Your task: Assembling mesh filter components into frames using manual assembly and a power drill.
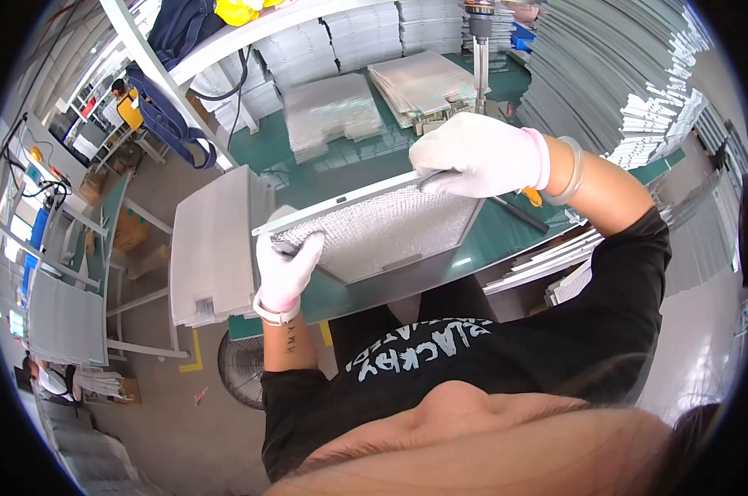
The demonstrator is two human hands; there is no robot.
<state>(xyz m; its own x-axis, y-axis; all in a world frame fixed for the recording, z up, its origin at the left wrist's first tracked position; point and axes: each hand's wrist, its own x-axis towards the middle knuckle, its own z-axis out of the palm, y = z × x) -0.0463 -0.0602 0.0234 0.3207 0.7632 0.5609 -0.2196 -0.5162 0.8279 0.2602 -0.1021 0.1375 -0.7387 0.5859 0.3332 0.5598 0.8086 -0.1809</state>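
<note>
A rectangular silver mesh filter panel (382,234) with a thin metal frame is tilted up over the green worktable (341,174). My left hand (286,266), in a white glove, grips the panel's left end, thumb on the mesh side. My right hand (477,155), gloved too, is closed at the panel's upper right corner, and its curled fingers hide that part of the frame. Just beyond the right hand stand a flat stack of panels (427,83) and an upright metal spindle (480,66). A dark bar-shaped tool (520,214) lies on the table beside the panel.
More thin panels lie in a low pile (328,112) on the table. At the left edge stands a tall panel stack (217,248); a large stack (589,83) rises on the right. A white shelf frame (225,41) crosses above. A floor fan (243,368) stands below left.
</note>
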